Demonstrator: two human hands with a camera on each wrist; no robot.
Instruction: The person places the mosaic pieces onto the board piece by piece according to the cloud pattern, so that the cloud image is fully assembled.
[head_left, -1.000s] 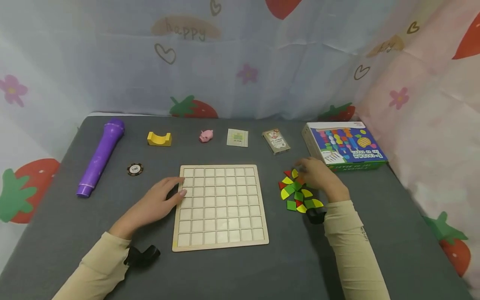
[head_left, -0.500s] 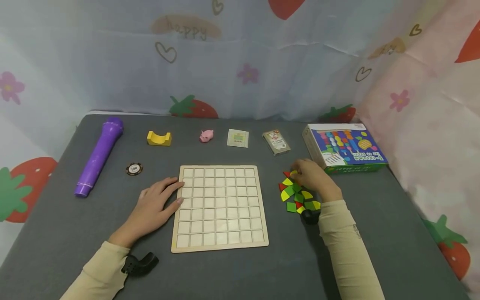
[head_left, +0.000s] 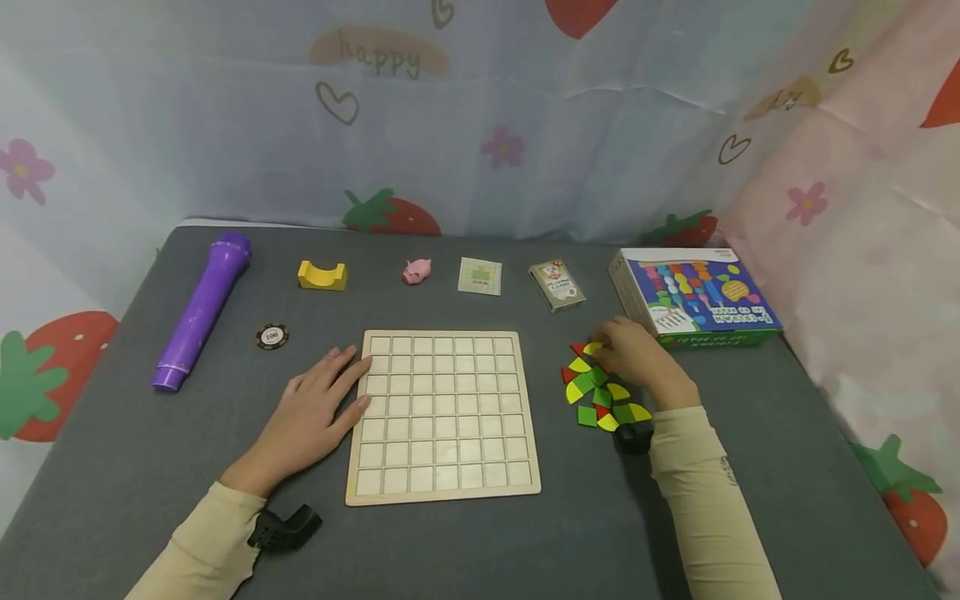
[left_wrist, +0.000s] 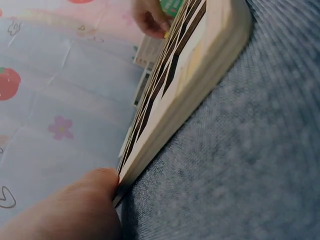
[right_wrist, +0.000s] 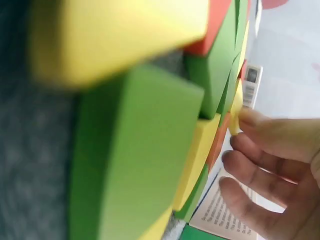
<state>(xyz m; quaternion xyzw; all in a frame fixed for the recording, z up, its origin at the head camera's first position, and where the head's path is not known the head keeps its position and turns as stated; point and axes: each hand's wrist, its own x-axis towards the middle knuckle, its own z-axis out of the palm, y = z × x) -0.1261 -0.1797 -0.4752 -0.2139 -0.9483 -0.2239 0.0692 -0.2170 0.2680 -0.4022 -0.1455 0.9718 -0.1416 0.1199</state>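
Grid board lies centre on the surface; pile of pieces just right of it, box behind them, chip left, cards behind.

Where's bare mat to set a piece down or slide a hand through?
Free: the near strip of mat below the wooden grid board; the patch between purple microphone, poker chip and left hand; the band between board and back-row toys. Crowded: right of the board, where the right hand touches the coloured pieces beside the box.
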